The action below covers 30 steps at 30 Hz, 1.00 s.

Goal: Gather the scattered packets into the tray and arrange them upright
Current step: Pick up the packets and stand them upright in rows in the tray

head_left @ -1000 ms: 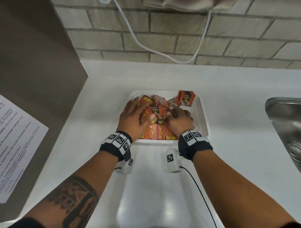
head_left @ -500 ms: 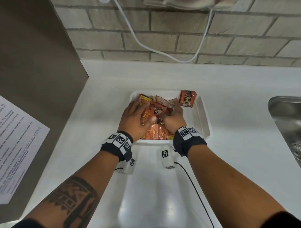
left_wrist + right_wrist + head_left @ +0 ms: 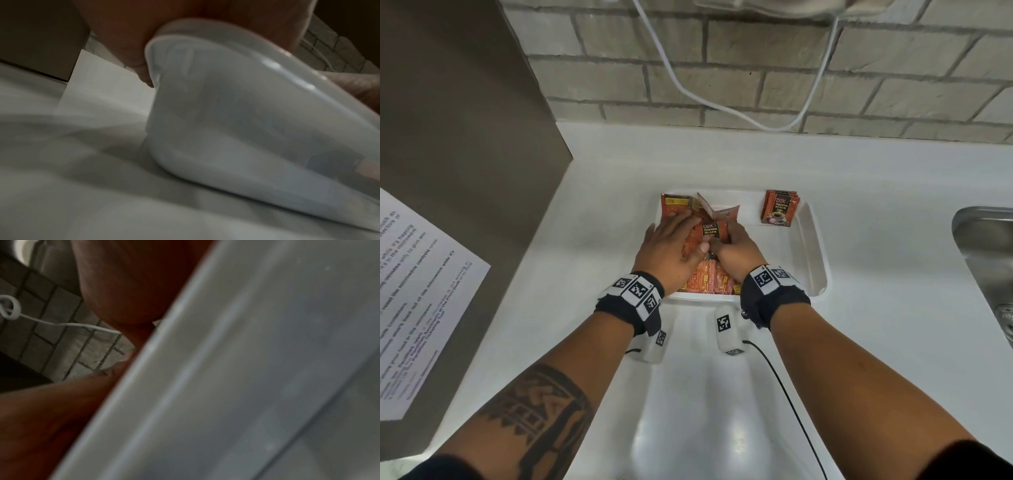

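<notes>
A white tray [image 3: 815, 246] sits on the counter. Several red and orange packets [image 3: 709, 279] lie heaped in its left half. My left hand [image 3: 671, 245] presses on the heap's left side with its fingers stretched out. My right hand [image 3: 736, 245] curls round the heap's right side, its fingertips hidden. Between them a packet with a black label [image 3: 711, 230] stands up. A small stack of packets [image 3: 779, 209] leans upright in the back right corner, apart from both hands. The wrist views show only the tray's outer wall [image 3: 226, 113] [image 3: 236, 361] and the heels of the hands.
A steel sink [image 3: 984, 260] lies to the right. A printed sheet [image 3: 421, 291] hangs on a brown panel [image 3: 448, 137] at the left. A white cable [image 3: 722, 106] loops across the brick wall behind. The white counter [image 3: 893, 212] spreads around the tray.
Both hands have pushed the heap of packets left and towards the back of the tray. The right hand has moved left with it. The upright stack has stayed in its corner.
</notes>
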Each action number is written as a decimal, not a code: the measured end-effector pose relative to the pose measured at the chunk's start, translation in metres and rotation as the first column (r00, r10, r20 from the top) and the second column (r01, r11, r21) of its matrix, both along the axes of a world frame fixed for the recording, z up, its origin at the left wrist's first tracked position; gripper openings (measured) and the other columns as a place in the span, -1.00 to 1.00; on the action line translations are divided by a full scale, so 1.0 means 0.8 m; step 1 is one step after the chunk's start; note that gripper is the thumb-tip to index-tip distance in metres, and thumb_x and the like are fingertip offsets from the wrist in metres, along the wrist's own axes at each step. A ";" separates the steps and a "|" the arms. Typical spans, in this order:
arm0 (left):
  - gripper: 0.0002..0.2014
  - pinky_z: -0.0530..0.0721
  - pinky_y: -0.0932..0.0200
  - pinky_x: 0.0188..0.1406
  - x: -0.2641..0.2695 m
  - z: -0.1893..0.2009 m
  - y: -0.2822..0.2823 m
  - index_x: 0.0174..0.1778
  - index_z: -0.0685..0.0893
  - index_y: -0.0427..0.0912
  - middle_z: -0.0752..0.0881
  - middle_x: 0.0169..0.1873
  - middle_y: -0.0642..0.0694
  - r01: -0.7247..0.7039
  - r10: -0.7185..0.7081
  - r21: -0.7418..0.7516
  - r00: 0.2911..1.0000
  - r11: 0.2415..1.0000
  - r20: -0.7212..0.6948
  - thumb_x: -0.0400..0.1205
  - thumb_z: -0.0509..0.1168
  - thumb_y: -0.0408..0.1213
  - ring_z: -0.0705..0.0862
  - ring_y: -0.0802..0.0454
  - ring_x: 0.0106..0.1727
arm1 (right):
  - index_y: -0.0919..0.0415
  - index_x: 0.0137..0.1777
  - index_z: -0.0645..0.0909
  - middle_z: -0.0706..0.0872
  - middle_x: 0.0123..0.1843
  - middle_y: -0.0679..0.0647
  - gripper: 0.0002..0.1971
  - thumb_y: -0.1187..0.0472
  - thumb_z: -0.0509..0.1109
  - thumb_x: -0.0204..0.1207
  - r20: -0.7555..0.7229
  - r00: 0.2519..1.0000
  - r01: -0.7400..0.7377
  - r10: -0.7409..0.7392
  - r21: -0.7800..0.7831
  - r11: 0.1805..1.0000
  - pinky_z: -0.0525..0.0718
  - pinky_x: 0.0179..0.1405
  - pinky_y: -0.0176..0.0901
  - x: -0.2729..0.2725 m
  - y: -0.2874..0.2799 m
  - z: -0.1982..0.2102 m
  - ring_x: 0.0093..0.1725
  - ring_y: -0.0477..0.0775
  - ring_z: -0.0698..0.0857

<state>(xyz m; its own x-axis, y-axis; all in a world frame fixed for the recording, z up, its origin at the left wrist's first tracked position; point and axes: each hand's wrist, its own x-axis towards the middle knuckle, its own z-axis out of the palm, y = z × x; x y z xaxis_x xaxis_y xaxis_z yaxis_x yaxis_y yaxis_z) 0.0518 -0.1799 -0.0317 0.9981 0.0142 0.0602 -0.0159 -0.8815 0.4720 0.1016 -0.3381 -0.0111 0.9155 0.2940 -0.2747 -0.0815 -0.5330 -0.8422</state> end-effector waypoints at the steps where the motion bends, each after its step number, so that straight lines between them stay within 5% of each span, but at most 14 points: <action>1: -0.33 0.03 -0.22 0.71 0.000 0.000 0.000 0.68 0.32 0.08 0.21 0.73 0.07 0.005 -0.005 0.009 1.000 1.000 -0.002 0.66 -0.05 0.27 0.13 0.00 0.74 | 0.03 0.65 0.34 0.44 0.59 0.07 -0.41 0.04 0.37 0.64 0.016 1.000 -0.012 0.012 -0.005 1.000 0.41 0.46 -0.10 0.001 -0.001 -0.001 0.53 0.11 0.47; 4: -0.35 0.10 -0.28 0.69 -0.002 0.000 0.001 0.68 0.33 0.09 0.22 0.72 0.08 0.013 -0.013 0.002 1.000 1.000 0.018 0.67 -0.03 0.26 0.14 0.00 0.74 | -0.03 0.59 0.44 0.44 0.56 0.10 -0.47 0.01 0.39 0.62 0.056 0.998 0.004 -0.004 0.002 1.000 0.40 0.37 -0.18 0.004 -0.006 -0.001 0.50 0.11 0.49; 8: -0.34 0.07 -0.35 0.68 -0.004 0.001 0.003 0.68 0.31 0.13 0.18 0.73 0.10 0.009 -0.008 -0.035 0.999 0.999 0.033 0.66 0.00 0.29 0.08 -0.04 0.76 | -0.02 0.35 0.63 0.68 0.33 -0.01 -0.68 0.06 0.42 0.61 0.097 0.984 0.142 -0.149 0.070 0.987 0.55 0.25 -0.18 0.009 -0.016 0.004 0.27 0.00 0.65; 12: -0.32 0.03 -0.41 0.67 -0.005 0.010 0.002 0.68 0.31 0.12 0.18 0.73 0.12 -0.003 0.003 -0.007 0.999 1.000 0.034 0.65 0.05 0.30 0.09 -0.02 0.75 | -0.03 0.19 0.60 0.68 0.05 -0.19 -0.81 0.12 0.38 0.59 0.052 0.955 0.289 -0.292 0.058 0.956 0.68 0.22 0.00 0.019 -0.024 0.005 0.10 -0.05 0.69; 19: -0.40 0.00 -0.40 0.67 0.006 0.037 0.001 0.67 0.32 0.14 0.24 0.70 0.07 -0.022 0.021 0.053 1.000 0.998 0.018 0.70 0.19 0.20 0.09 -0.06 0.73 | 0.07 0.30 0.47 0.68 -0.12 -0.03 -0.74 0.16 0.32 0.64 0.010 0.926 0.377 -0.377 -0.042 0.925 0.49 -0.38 -0.25 0.040 -0.036 0.015 -0.27 -0.15 0.61; 22: -0.36 -0.10 -0.40 0.68 0.012 0.046 -0.001 0.70 0.25 0.16 0.17 0.73 0.09 0.026 -0.015 0.123 0.996 0.992 -0.089 0.70 0.17 0.23 -0.03 -0.09 0.76 | 0.09 0.42 0.42 0.74 -0.05 0.05 -0.65 0.13 0.31 0.66 0.020 0.936 0.353 -0.353 -0.078 0.932 0.55 -0.30 -0.22 0.046 -0.033 0.019 -0.24 -0.06 0.64; 27: -0.29 -0.14 -0.43 0.66 0.019 0.044 0.001 0.73 0.15 0.19 -0.01 0.76 0.10 0.107 -0.051 0.181 0.955 0.978 -0.291 0.67 0.14 0.32 -0.19 -0.12 0.77 | 0.10 0.54 0.42 0.67 0.31 0.12 -0.50 0.10 0.38 0.61 -0.058 0.980 0.179 -0.191 -0.162 0.970 0.59 0.16 -0.11 0.046 -0.032 0.027 0.20 0.14 0.66; 30: -0.27 -0.05 -0.35 0.71 0.016 0.032 0.006 0.75 0.09 0.18 -0.07 0.77 0.08 0.121 -0.082 0.109 0.948 0.987 -0.308 0.68 0.15 0.30 -0.19 -0.17 0.77 | 0.10 0.51 0.46 0.65 0.36 0.12 -0.52 0.06 0.40 0.62 -0.086 0.985 0.133 -0.150 -0.178 0.975 0.54 0.05 -0.14 0.044 -0.036 0.035 0.17 0.12 0.64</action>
